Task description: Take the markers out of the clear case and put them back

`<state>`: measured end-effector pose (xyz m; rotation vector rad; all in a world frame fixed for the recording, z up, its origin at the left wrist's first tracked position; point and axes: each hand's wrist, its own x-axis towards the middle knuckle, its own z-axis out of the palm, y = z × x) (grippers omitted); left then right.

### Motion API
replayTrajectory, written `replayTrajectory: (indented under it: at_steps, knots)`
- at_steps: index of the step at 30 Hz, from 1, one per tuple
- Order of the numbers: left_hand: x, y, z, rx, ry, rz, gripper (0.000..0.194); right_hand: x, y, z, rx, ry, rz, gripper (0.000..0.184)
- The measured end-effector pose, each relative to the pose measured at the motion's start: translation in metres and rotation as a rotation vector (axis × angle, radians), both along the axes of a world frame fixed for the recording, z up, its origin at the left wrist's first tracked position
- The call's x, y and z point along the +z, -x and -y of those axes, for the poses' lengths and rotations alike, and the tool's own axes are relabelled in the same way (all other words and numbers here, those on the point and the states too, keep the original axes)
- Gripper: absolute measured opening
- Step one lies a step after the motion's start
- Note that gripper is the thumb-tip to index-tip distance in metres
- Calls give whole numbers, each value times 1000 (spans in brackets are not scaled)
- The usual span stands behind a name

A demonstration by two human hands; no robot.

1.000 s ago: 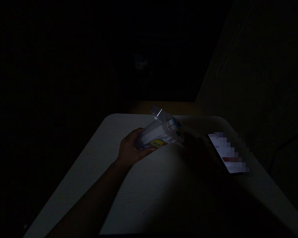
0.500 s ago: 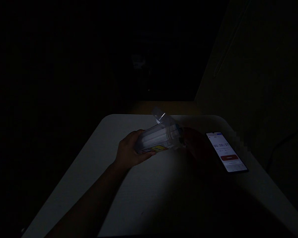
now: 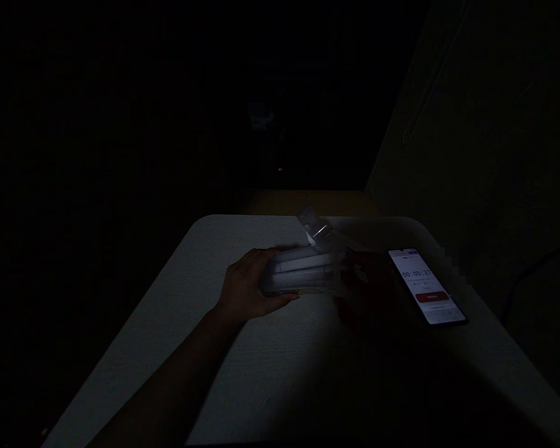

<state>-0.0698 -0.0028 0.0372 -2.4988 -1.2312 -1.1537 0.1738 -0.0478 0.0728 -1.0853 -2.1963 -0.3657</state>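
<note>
My left hand [image 3: 245, 286] is wrapped around the left end of a clear plastic pack [image 3: 301, 269] with white contents, held above the white table. A transparent flap [image 3: 315, 225] sticks up from the pack's far right side and catches some light. In deep shadow at the pack's right end is my right hand [image 3: 366, 283]. Its thumb and fingers look spread apart, with nothing plainly between them, though darkness hides most of the hand. The pack's right end is blurred, so what lies there is hard to make out.
A phone [image 3: 427, 286] with a lit timer screen lies on the right side of the white table [image 3: 256, 386]. A cord [image 3: 429, 93] hangs by the dark wall at the right. Most of the surroundings are black.
The pack has levelled out and shifted slightly right and down, and its yellow label has turned out of view. My right hand's thumb has spread away from the pack's end.
</note>
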Motion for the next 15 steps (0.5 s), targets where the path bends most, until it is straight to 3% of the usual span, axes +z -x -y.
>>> replayTrajectory:
  at_steps: [15]
  knots:
    - [-1,0,-2,-3,30,32,71,-6,-10,-6,41,-32,-108,24]
